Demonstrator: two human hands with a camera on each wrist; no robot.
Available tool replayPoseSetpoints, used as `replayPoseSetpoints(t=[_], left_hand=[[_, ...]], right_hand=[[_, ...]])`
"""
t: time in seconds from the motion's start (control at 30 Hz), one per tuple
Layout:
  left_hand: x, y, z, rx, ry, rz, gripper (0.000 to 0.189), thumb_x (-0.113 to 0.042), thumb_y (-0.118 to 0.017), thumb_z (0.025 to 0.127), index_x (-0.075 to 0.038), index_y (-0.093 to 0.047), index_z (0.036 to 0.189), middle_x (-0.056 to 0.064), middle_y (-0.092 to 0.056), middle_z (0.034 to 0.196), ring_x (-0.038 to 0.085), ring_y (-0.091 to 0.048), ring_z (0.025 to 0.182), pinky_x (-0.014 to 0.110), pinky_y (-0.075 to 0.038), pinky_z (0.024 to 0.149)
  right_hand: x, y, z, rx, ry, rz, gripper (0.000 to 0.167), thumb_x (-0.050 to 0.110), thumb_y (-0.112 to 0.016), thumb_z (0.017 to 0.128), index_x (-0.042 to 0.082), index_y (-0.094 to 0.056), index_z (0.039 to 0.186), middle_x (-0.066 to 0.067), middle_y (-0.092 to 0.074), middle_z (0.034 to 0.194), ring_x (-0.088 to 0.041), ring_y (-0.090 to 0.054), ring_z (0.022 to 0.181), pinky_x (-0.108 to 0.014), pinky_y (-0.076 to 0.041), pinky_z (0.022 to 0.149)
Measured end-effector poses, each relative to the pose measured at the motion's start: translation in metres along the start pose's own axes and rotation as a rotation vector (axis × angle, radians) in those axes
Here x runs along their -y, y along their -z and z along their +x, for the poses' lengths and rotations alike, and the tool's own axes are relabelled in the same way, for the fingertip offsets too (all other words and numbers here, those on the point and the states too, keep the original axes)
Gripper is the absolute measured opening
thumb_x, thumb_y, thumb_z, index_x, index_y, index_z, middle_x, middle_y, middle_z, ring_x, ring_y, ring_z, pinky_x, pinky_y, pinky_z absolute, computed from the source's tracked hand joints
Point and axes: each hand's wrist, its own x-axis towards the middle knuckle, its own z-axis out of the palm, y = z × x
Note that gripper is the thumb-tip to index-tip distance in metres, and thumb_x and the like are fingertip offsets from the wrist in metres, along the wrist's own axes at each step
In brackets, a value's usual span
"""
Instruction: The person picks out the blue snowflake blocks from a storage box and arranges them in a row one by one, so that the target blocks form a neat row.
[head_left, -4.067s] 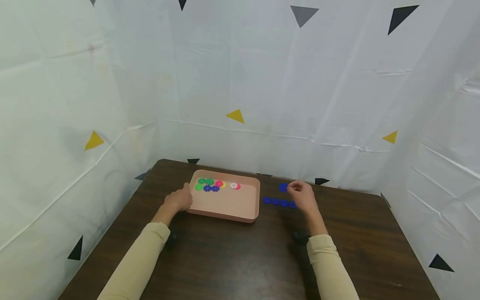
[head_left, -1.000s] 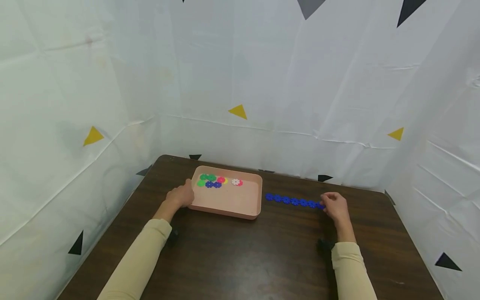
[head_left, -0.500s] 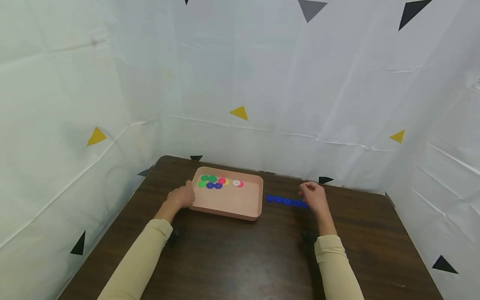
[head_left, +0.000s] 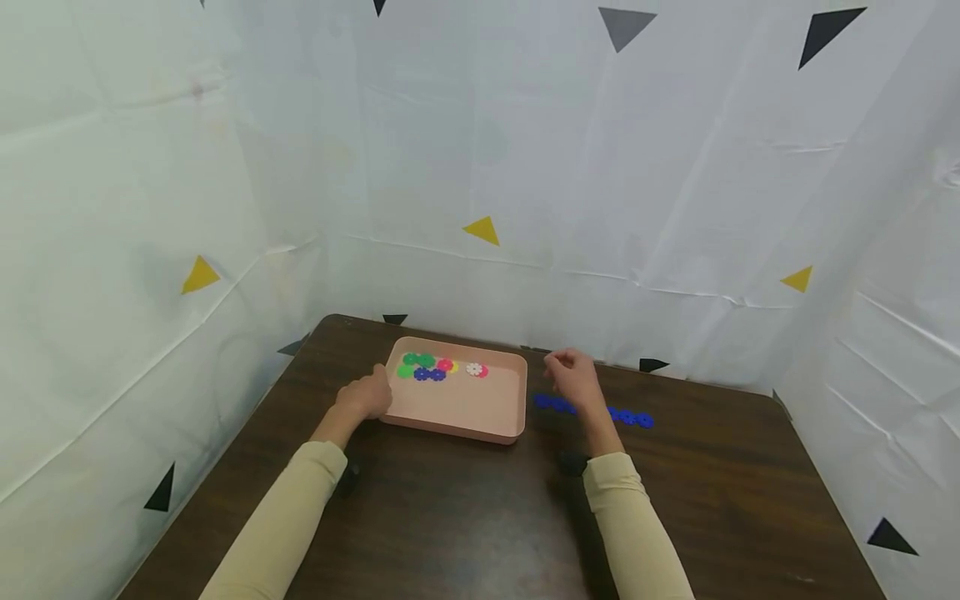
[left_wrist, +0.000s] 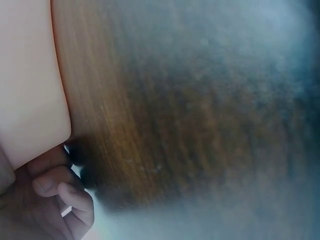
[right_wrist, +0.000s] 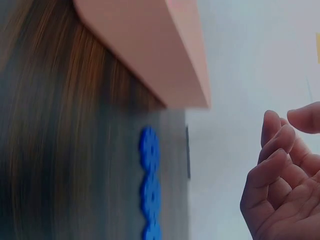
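Observation:
At the left end of the pink tray (head_left: 472, 410), my left hand (head_left: 366, 393) grips the rim. Its fingers (left_wrist: 52, 180) curl at the tray's underside in the left wrist view. My right hand (head_left: 576, 377) hovers just right of the tray, over a row of blue flower-shaped discs (head_left: 628, 416). Loosely bent, with a gap between thumb and fingertips, it holds nothing in the right wrist view. The wrist and hand hide the middle of the row. In the tray lie green discs (head_left: 425, 360), two blue discs (head_left: 430, 375), and pink, yellow and white ones (head_left: 474, 369).
The dark wooden table (head_left: 465, 517) carries the tray near its back edge. White sheeting (head_left: 555, 167) with coloured triangles surrounds the table at the back and both sides. The blue row runs rightward from the tray's right end.
The blue row has grown longer since the oldest frame. My right hand has let go at the row's right end and moved left toward the tray. My left hand has stayed on the rim.

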Motion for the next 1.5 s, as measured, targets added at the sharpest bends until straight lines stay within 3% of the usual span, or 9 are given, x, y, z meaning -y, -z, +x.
replayPoseSetpoints(t=[0.33,0.43,0.63,0.73,1.0,1.13,1.27,1.4,1.5], left_hand=[[0.002,0.000,0.009,-0.009,0.006,0.001,0.060,-0.018,-0.043,0.110,0.003,-0.022,0.162,0.025,-0.067,0.120,0.036,-0.063,0.092,0.056,-0.051,0.097],[0.001,-0.002,0.014,-0.001,0.013,-0.013,0.061,-0.019,-0.043,0.110,0.002,-0.022,0.163,0.026,-0.067,0.124,0.036,-0.063,0.094,0.057,-0.051,0.098],[-0.005,-0.004,0.009,0.006,-0.009,-0.020,0.057,-0.016,-0.044,0.109,0.003,-0.026,0.160,0.027,-0.067,0.126,0.037,-0.063,0.095,0.059,-0.050,0.099],[-0.007,-0.008,0.008,0.006,-0.008,-0.022,0.059,-0.016,-0.044,0.109,0.003,-0.026,0.161,0.027,-0.067,0.127,0.037,-0.063,0.095,0.058,-0.050,0.100],[-0.011,-0.006,0.009,-0.005,-0.006,-0.028,0.056,-0.017,-0.045,0.109,0.002,-0.028,0.159,0.024,-0.067,0.119,0.036,-0.063,0.091,0.055,-0.051,0.094],[-0.014,-0.003,0.002,-0.008,-0.016,-0.030,0.055,-0.018,-0.044,0.110,0.001,-0.029,0.159,0.024,-0.067,0.119,0.035,-0.063,0.091,0.055,-0.052,0.094],[-0.013,-0.001,-0.005,-0.014,-0.025,-0.018,0.056,-0.017,-0.044,0.110,0.001,-0.027,0.160,0.024,-0.067,0.121,0.035,-0.063,0.092,0.054,-0.052,0.094],[-0.012,0.000,-0.005,-0.011,-0.019,-0.017,0.057,-0.016,-0.045,0.110,0.001,-0.027,0.160,0.024,-0.067,0.120,0.034,-0.063,0.092,0.053,-0.052,0.092],[-0.011,0.000,-0.001,0.002,-0.012,-0.031,0.057,-0.016,-0.047,0.109,0.001,-0.028,0.160,0.023,-0.067,0.114,0.035,-0.064,0.089,0.052,-0.053,0.088]], right_hand=[[0.024,-0.047,0.008,0.024,0.025,0.013,0.028,0.023,-0.064,0.106,0.001,-0.072,0.120,-0.020,-0.076,0.105,-0.042,-0.069,0.091,-0.040,-0.058,0.077],[0.028,-0.060,0.011,0.041,0.014,-0.008,0.027,0.024,-0.067,0.106,0.001,-0.072,0.119,-0.020,-0.077,0.104,-0.040,-0.070,0.089,-0.043,-0.059,0.078],[0.021,-0.085,0.009,0.078,-0.003,-0.029,0.026,0.024,-0.069,0.104,0.001,-0.073,0.117,-0.017,-0.077,0.103,-0.039,-0.072,0.097,-0.030,-0.057,0.072],[0.020,-0.097,0.009,0.094,-0.003,-0.052,0.025,0.024,-0.071,0.102,0.003,-0.075,0.115,-0.014,-0.079,0.099,-0.034,-0.073,0.091,-0.030,-0.059,0.071],[0.028,-0.121,0.019,0.283,0.070,-0.084,0.032,0.020,-0.066,0.106,0.001,-0.068,0.131,-0.018,-0.076,0.107,-0.026,-0.071,0.089,-0.031,-0.058,0.072],[0.030,-0.135,0.028,0.328,0.035,-0.125,0.031,0.018,-0.066,0.106,0.004,-0.067,0.135,-0.016,-0.074,0.109,-0.022,-0.066,0.088,-0.030,-0.054,0.072],[0.030,-0.148,0.036,0.332,0.012,-0.196,0.033,0.016,-0.070,0.103,0.010,-0.068,0.135,-0.012,-0.069,0.118,-0.023,-0.062,0.096,-0.032,-0.054,0.080],[0.033,-0.156,0.038,0.337,0.055,-0.254,0.037,0.013,-0.072,0.099,0.010,-0.069,0.136,-0.015,-0.067,0.132,-0.029,-0.062,0.108,-0.043,-0.057,0.095],[0.035,-0.160,0.038,0.332,0.088,-0.301,0.038,0.011,-0.072,0.098,0.010,-0.071,0.136,-0.015,-0.067,0.140,-0.032,-0.062,0.118,-0.051,-0.053,0.106]])
